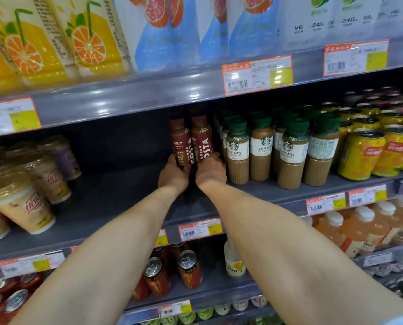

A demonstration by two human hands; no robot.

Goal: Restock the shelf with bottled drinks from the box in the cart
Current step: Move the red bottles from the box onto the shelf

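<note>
Left grip (pixel 174 172) grasping left bottle (pixel 180 143), right grip (pixel 211 168) grasping right bottle (pixel 201 139), upright, mid-shelf (pixel 116 195), beside lattes (pixel 261 151).

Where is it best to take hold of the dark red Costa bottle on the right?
Grip the right dark red Costa bottle low on its straight labelled body, coming from the front and its right side. It stands upright, its neighbour presses on its left, and the green-capped Starbucks bottles stand close.
</note>
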